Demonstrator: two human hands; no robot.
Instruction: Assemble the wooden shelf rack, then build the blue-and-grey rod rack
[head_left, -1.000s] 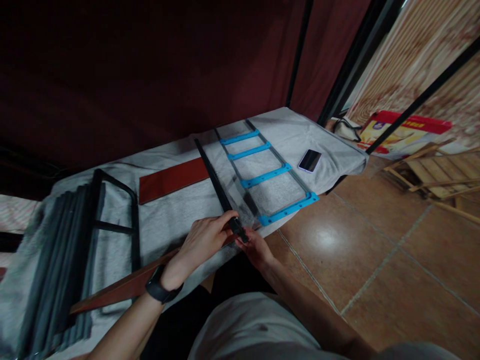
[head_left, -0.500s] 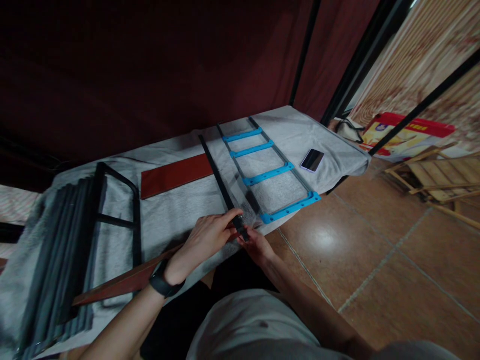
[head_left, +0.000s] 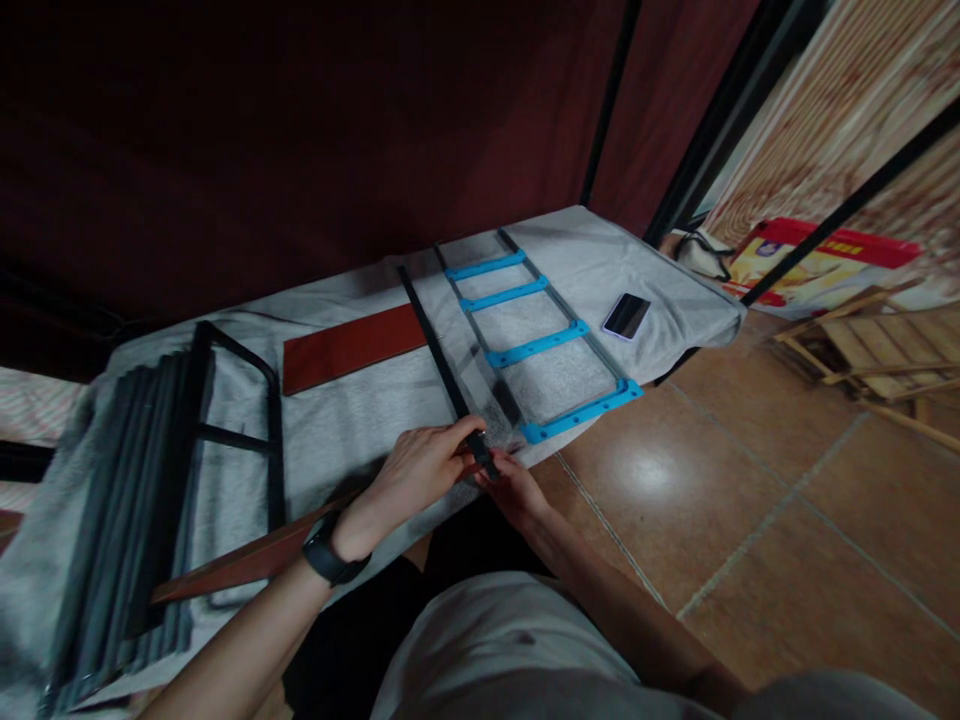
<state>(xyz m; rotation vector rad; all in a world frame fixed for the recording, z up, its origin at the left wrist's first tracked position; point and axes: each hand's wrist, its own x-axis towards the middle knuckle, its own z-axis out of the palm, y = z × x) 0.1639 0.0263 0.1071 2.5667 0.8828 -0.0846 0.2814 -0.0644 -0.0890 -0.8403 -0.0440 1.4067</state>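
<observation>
A long black metal bar (head_left: 437, 350) slants across the cloth, its near end raised between my hands. My left hand (head_left: 420, 465), with a dark band on the wrist, is closed around the bar near that end, thumb on top. At the very tip, my right hand (head_left: 514, 488) has its fingers pinched against the bar; whether it also holds a small part there cannot be made out. Right of the bar lies a frame of grey tubes with several blue crosspieces (head_left: 540, 343). A reddish-brown board (head_left: 352, 348) lies flat left of the bar, and another board (head_left: 240, 560) is partly under my left forearm.
Several grey tubes (head_left: 120, 500) and a black bent-tube frame (head_left: 276, 440) lie at the left of the grey cloth (head_left: 330, 440). A phone (head_left: 627, 316) rests at the right. On the tiled floor stand a red and yellow box (head_left: 817, 265) and a wooden folding piece (head_left: 900, 345).
Both hands keep their hold at the bar's near end, almost unmoved. The whole view has shifted very slightly.
</observation>
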